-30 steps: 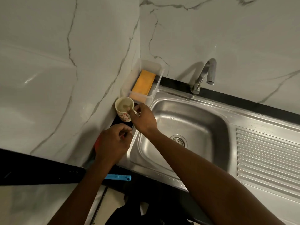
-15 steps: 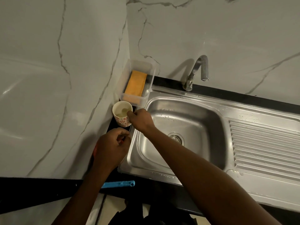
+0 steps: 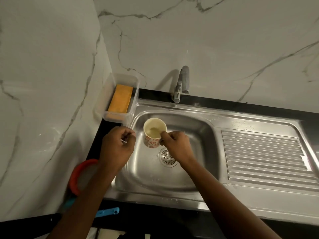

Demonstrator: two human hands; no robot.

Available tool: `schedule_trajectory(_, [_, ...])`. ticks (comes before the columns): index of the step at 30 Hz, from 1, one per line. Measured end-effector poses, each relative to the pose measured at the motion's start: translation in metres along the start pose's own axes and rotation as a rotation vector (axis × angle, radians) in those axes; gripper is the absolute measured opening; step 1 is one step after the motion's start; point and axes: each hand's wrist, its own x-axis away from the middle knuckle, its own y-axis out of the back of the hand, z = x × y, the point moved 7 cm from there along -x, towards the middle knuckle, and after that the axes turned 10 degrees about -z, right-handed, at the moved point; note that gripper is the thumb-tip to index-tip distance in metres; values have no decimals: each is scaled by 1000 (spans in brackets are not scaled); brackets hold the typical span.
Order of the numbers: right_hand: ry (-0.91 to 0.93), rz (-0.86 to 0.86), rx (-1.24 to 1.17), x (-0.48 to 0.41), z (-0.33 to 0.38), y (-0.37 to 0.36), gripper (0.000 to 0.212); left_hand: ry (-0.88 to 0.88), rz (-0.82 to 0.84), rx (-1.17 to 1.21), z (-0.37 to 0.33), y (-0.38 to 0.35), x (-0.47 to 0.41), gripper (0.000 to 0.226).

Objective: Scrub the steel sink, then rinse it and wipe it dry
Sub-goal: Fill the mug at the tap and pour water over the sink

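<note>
Marble corner, steel sink (image 3: 198,135), right hand (image 3: 177,145) pinching patterned cup (image 3: 151,135) by the rim over its basin, left hand (image 3: 117,147) curled at its left edge, contents unclear

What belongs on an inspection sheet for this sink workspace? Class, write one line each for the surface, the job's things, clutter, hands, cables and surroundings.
Surface: steel sink with a ribbed drainboard to its right, set in a black counter.
Job's things: orange pad lying in a clear tub at the sink's back-left corner; tap not running.
Clutter: patterned paper cup held above the basin; red-rimmed round item and blue handle at the left.
Hands: right hand pinches the cup's rim; left hand has curled fingers, and whether it holds anything cannot be told.
Cables: nothing seen.
Surroundings: marble-look walls behind and to the left.
</note>
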Motion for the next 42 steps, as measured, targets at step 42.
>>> schedule_trajectory(42, [-97,-167,-16,-66,-42,59,66,45,409,-250,-1,-128,-39,30])
